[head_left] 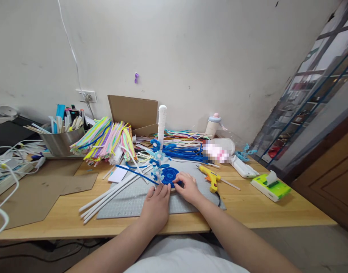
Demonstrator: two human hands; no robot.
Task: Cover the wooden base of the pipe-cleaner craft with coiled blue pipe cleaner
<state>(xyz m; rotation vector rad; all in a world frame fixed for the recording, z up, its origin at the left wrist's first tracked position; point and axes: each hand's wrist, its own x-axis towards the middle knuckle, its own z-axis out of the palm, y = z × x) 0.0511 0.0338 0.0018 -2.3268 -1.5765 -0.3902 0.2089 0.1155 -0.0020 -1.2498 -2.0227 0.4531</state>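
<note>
Both hands at the coiled blue fuzzy disc [170, 176] on the pale wooden tabletop [236, 204]: right hand's [188, 186] grip pinching its edge, left hand's [157, 204] fingers together beside it, grey-white wall [185, 53] behind

Pixelated patch [217, 151]; details hidden

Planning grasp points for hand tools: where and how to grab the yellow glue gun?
Glue gun: I'd take the handle, from above and the near right side. It lies on its side, handle toward the person, nozzle pointing away to the left, likely the hot end. Avoid the stick jutting out the back and the cord below the grip.
</note>
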